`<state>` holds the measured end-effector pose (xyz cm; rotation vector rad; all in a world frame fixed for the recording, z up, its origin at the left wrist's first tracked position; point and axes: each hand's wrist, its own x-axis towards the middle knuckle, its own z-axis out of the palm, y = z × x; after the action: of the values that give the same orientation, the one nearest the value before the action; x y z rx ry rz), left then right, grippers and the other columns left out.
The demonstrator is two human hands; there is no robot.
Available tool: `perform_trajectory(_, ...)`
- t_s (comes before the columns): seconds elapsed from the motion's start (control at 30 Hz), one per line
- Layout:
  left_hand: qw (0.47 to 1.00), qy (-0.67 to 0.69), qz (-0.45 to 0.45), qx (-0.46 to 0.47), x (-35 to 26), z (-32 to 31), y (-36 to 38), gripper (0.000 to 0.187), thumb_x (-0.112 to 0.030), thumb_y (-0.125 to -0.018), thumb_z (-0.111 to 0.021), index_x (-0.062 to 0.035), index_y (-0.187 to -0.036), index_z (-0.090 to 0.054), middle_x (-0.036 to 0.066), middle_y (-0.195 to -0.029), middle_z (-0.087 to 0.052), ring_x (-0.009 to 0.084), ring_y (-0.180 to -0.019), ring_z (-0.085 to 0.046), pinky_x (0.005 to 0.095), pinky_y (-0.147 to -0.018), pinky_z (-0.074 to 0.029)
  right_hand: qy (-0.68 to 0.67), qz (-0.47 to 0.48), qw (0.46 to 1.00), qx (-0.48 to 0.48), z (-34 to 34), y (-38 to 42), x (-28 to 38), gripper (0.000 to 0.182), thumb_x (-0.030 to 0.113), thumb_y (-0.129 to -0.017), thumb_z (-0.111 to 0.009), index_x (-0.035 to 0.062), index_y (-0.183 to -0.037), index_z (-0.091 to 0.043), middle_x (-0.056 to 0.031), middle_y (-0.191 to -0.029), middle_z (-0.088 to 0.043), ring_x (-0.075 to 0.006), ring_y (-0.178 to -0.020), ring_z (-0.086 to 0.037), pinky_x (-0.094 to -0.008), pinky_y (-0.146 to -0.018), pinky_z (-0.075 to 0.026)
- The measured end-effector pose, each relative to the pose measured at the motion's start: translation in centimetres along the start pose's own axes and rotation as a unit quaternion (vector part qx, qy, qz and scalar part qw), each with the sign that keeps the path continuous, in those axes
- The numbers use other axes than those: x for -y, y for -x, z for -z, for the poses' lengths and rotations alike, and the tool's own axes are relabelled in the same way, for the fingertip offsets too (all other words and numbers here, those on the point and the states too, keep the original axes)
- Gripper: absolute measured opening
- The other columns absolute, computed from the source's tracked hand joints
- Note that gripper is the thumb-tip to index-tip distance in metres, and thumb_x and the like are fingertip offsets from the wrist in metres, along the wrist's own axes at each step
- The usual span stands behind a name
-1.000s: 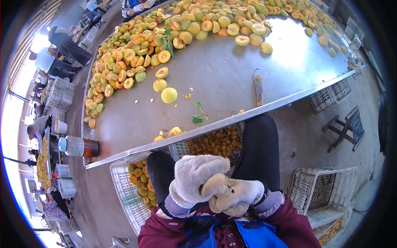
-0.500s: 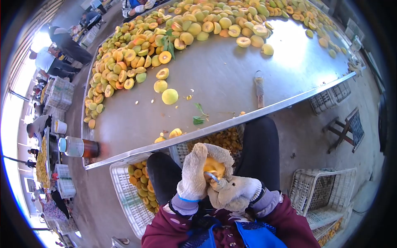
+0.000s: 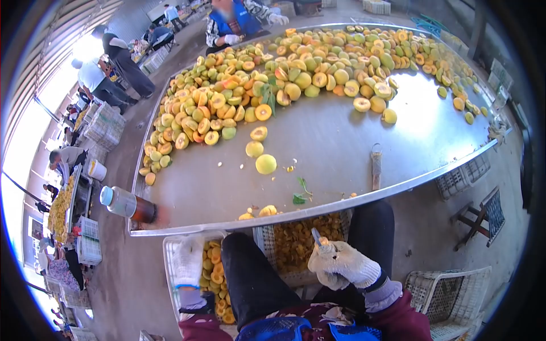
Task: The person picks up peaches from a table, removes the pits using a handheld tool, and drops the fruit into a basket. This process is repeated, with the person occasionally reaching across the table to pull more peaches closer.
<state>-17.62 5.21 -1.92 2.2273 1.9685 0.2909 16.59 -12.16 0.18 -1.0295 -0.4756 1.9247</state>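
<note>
The left hand [image 3: 190, 264], in a white glove, is over the near-left white crate [image 3: 169, 267]; whether its fingers hold anything, I cannot tell. The right hand [image 3: 346, 262], in a soiled glove, is clenched around a small tool [image 3: 316, 235], whose metal tip sticks up above the fist between the knees, just near of the table.

The metal table [image 3: 335, 148] is grey and smooth, with a raised rim and strong glare at its right. A bottle [image 3: 136, 207] of reddish-brown liquid is at its near-left corner; a wrapped handle [image 3: 376, 170] lies near the right edge, and a leafy sprig [image 3: 299, 198] nearer the middle. Across the far side sits a co-worker [image 3: 236, 24] in a blue vest; other people are farther left, and a folding stool [image 3: 483, 219] stands on the right.

The fruit [image 3: 227, 105], heaped along the table's far and left sides, is yellow, green and orange, much of it halved, with brownish hollows. More fills the near-left crate.
</note>
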Motion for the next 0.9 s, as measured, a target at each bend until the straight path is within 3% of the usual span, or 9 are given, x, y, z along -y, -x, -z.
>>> perform_trajectory(0.03,1.000,0.004,-0.003,-0.006,1.3,-0.3,-0.3,0.025,-0.027,-0.089,-0.065,-0.0050,-0.101,-0.068,0.014,-0.101,-0.068,0.0326,-0.094,-0.062,0.0421,-0.083,-0.048,0.024,0.023,0.999,-0.026,-0.1,-0.3,1.0,0.019,0.020,-0.088,-0.068,0.0034,-0.088,-0.058,-0.0029,-0.060,-0.056,-0.0090,-0.044,-0.049,-0.0227,-0.039,-0.037)
perform_trajectory(0.1,0.981,-0.023,-0.141,-0.129,2.5,-0.5,-1.1,0.023,-0.023,-0.082,-0.068,-0.0067,-0.098,-0.070,0.016,-0.110,-0.066,0.0359,-0.102,-0.059,0.0445,-0.089,-0.046,0.086,0.085,0.990,-0.073,-0.2,-1.7,3.1,0.022,0.024,-0.090,-0.066,0.0061,-0.086,-0.054,-0.0045,-0.058,-0.057,-0.0101,-0.041,-0.050,-0.0225,-0.035,-0.037)
perform_trajectory(0.17,0.989,0.046,-0.113,-0.083,-0.2,0.6,-2.9,0.026,-0.021,-0.080,-0.068,-0.0067,-0.102,-0.069,0.016,-0.114,-0.064,0.0326,-0.108,-0.059,0.0417,-0.093,-0.046,0.131,0.080,0.969,-0.195,0.2,-4.4,4.6,0.023,0.025,-0.090,-0.066,0.0067,-0.084,-0.054,-0.0044,-0.057,-0.056,-0.0107,-0.039,-0.049,-0.0229,-0.034,-0.036)
perform_trajectory(0.3,0.971,0.100,-0.211,-0.044,-5.1,-0.8,-8.4,0.026,-0.024,-0.080,-0.070,-0.0110,-0.103,-0.068,0.009,-0.119,-0.063,0.0283,-0.117,-0.056,0.0382,-0.098,-0.046,0.102,0.182,0.928,-0.307,3.0,-9.3,5.1,0.017,0.022,-0.089,-0.063,0.0071,-0.090,-0.054,-0.0014,-0.058,-0.055,-0.0093,-0.042,-0.051,-0.0232,-0.036,-0.039)
perform_trajectory(0.4,0.960,0.048,-0.274,-0.010,-10.3,-1.6,-13.3,0.032,-0.027,-0.079,-0.071,-0.0120,-0.107,-0.067,0.007,-0.121,-0.062,0.0290,-0.119,-0.054,0.0381,-0.097,-0.047,0.116,0.237,0.912,-0.314,4.6,-11.4,3.7,0.020,0.021,-0.089,-0.064,0.0042,-0.099,-0.057,-0.0002,-0.061,-0.058,-0.0079,-0.047,-0.053,-0.0236,-0.040,-0.040)
perform_trajectory(0.5,0.954,0.020,-0.295,0.043,-13.8,-4.6,-19.7,0.052,-0.043,-0.082,-0.064,-0.0147,-0.125,-0.059,0.014,-0.137,-0.051,0.0313,-0.131,-0.043,0.0410,-0.107,-0.038,0.168,0.261,0.893,-0.325,6.0,-12.4,3.1,0.024,0.020,-0.088,-0.066,0.0024,-0.104,-0.059,0.0006,-0.065,-0.060,-0.0060,-0.057,-0.057,-0.0243,-0.050,-0.045)
perform_trajectory(0.67,0.957,-0.037,-0.275,0.086,-20.5,-7.9,-29.2,0.073,-0.055,-0.084,-0.059,-0.0165,-0.143,-0.039,0.015,-0.152,-0.031,0.0327,-0.142,-0.025,0.0455,-0.114,-0.026,0.148,0.196,0.919,-0.308,5.6,-11.7,3.8,0.023,0.022,-0.086,-0.069,0.0047,-0.098,-0.062,-0.0008,-0.072,-0.064,-0.0067,-0.064,-0.061,-0.0232,-0.056,-0.047)
perform_trajectory(0.77,0.977,-0.062,-0.172,0.110,-24.4,-8.6,-32.7,0.081,-0.062,-0.081,-0.056,-0.0183,-0.146,-0.035,0.013,-0.157,-0.022,0.0366,-0.144,-0.018,0.0472,-0.115,-0.022,0.184,0.178,0.914,-0.314,6.1,-12.0,3.8,0.023,0.025,-0.084,-0.071,0.0056,-0.094,-0.063,-0.0014,-0.070,-0.064,-0.0072,-0.064,-0.062,-0.0236,-0.057,-0.048)
perform_trajectory(0.9,0.968,-0.042,-0.196,0.154,-26.2,-10.6,-34.6,0.072,-0.060,-0.081,-0.054,-0.0145,-0.137,-0.048,0.014,-0.147,-0.035,0.0379,-0.138,-0.029,0.0427,-0.111,-0.029,0.142,0.087,0.931,-0.324,5.0,-11.3,5.8,0.021,0.025,-0.084,-0.070,0.0064,-0.091,-0.063,-0.0016,-0.065,-0.062,-0.0088,-0.054,-0.060,-0.0255,-0.053,-0.048)
